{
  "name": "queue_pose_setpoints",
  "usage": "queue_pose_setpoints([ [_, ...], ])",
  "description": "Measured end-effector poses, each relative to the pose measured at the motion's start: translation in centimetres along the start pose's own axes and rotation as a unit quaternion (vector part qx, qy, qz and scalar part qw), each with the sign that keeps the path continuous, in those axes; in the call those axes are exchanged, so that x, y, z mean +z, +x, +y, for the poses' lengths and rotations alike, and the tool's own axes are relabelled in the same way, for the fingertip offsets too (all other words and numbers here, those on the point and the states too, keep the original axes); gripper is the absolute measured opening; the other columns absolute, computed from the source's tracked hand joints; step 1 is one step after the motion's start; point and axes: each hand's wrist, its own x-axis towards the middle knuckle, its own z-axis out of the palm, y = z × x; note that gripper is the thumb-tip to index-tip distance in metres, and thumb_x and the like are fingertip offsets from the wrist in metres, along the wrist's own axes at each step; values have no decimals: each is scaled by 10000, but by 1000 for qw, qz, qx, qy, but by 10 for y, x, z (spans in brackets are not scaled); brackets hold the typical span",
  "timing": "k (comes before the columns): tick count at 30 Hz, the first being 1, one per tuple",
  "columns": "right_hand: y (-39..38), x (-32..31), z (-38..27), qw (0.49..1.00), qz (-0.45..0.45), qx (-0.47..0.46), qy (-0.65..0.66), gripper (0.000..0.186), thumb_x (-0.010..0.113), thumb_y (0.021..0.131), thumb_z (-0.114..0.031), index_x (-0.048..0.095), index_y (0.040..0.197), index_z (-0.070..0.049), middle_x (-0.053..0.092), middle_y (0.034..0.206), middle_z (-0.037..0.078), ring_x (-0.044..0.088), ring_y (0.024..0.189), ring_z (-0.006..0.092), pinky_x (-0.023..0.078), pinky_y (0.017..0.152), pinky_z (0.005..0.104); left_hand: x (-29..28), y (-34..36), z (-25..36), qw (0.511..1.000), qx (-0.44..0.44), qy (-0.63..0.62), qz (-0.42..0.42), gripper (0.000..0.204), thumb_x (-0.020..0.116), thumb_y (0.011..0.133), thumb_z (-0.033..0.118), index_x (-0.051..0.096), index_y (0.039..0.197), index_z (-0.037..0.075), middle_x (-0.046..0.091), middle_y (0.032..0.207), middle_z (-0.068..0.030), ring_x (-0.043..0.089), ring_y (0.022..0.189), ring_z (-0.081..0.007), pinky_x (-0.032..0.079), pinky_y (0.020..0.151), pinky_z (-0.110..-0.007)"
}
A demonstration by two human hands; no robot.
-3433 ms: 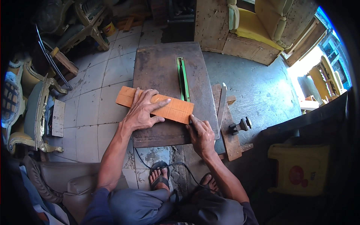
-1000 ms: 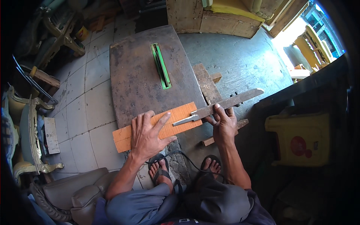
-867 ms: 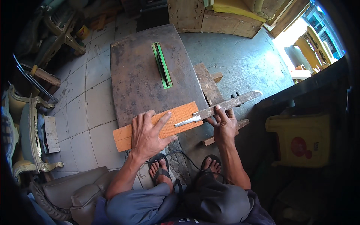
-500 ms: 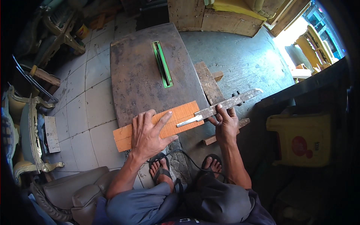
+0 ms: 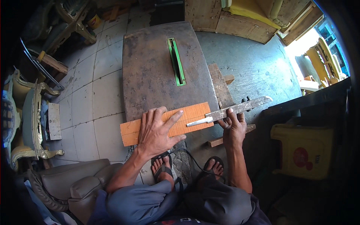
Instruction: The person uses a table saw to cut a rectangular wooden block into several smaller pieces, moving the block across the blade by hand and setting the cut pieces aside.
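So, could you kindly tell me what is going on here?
A person has a long, flat metal blade in the right grip, thumb on top. The left grip holds an orange board, its fingers spread across it. The blade's narrow, bright end overlaps the board's right part in this view; whether they touch, I cannot tell. The board lies across the near edge of a worn brown table with a green-rimmed slot in its top.

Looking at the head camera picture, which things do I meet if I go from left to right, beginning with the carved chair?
Carved chair, orange board, right hand, yellow plastic object.
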Motion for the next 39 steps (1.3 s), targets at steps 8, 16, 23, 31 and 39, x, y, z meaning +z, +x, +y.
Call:
queue_pose_setpoints([
  [8,0,-2,-1,1000,-6,0,-14,318,750,1038,-161,613,1319,-103,694,1129,25,709,994,131,691,707,346,-32,-8,-24,990,-96,-98,23,514,798,874,197,672,1350,50,640,1277,-160,570,1273,-356,395,1145,-485],
  [16,-2,1,-1,1000,-7,-10,-5,317,746,1039,-155,617,1324,-98,701,1150,31,714,996,134,694,707,348,-38,-16,-36,977,-200,-75,-5,388,770,841,168,691,1209,70,658,1190,-104,588,1249,-313,376,1157,-472],
  [23,-3,-1,-1,1000,-5,-12,-7,326,743,1042,-158,615,1333,-86,701,1134,34,716,1006,141,702,719,360,-33,-15,-35,976,-202,-84,-1,378,765,845,183,690,1201,83,653,1176,-99,594,1247,-306,364,1164,-479],
  [31,-2,-3,2,1000,-12,-13,-10,322,746,1042,-167,615,1326,-91,698,1118,32,712,1011,138,701,719,358,-30,-17,-38,978,-190,-89,9,375,772,854,202,684,1207,106,640,1173,-89,579,1234,-312,331,1158,-490],
  [39,0,-6,3,1000,-12,-12,2,326,748,1038,-163,611,1324,-87,693,1136,47,710,1019,152,706,711,362,-26,-15,-27,985,-129,-110,15,563,845,865,309,680,1368,118,616,1247,-128,546,1266,-333,319,1171,-509],
])
